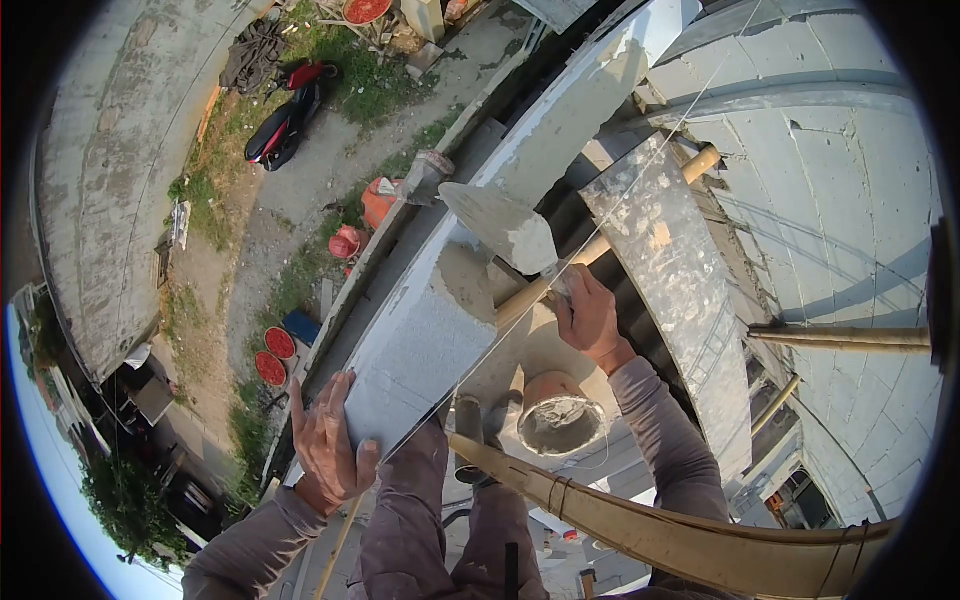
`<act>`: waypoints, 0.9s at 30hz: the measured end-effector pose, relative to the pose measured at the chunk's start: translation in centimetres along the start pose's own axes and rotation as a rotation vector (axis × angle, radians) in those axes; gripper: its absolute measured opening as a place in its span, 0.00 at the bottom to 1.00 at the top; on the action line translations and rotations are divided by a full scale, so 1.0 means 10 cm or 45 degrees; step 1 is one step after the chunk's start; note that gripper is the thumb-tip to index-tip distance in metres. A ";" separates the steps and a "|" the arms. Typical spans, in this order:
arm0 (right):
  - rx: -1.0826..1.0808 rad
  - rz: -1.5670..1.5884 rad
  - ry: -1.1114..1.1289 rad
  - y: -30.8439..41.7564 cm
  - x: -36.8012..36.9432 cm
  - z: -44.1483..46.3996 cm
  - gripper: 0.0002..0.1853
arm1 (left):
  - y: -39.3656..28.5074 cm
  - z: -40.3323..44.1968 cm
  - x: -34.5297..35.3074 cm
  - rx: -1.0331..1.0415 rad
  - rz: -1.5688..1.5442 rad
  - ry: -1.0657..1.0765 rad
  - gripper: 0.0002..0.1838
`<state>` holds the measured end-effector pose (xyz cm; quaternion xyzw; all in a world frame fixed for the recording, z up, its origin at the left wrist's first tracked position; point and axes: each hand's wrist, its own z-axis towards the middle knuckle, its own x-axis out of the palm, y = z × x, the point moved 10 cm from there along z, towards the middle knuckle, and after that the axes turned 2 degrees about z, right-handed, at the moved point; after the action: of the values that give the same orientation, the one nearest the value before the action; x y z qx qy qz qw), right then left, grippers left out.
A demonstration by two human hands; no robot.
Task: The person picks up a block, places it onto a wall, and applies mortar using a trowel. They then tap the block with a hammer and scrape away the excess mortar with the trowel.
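The right hand (588,318) grips the trowel (500,222) by its handle, blade angling forward-left from the fist. A taut string (660,148) crosses beside the grip; a bucket (553,386) sits nearer the body. Leftward, the left hand (328,440) lies spread on a pale block (415,330).

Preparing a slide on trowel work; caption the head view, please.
Left hand on a block, right hand gripping a trowel, a bucket below.

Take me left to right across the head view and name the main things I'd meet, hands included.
Tree → left hand → trowel blade → right hand → speckled board → bamboo pole.
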<state>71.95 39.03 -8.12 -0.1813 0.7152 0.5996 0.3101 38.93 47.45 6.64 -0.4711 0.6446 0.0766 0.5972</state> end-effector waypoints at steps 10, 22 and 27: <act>-0.297 -0.361 -0.102 -0.30 0.18 0.29 0.29 | 0.02 -0.01 0.00 -0.015 -0.020 -0.027 0.39; -0.164 -0.492 0.072 -0.95 0.00 -0.82 0.30 | -0.01 0.00 -0.06 0.001 -0.037 -0.075 0.41; -0.152 -0.585 0.088 -0.80 -0.40 -0.92 0.32 | -0.01 -0.01 -0.07 0.001 -0.037 -0.068 0.42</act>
<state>77.87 27.95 -10.66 -0.3777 0.6286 0.5478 0.4027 38.80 47.66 7.27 -0.4781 0.6214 0.0801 0.6155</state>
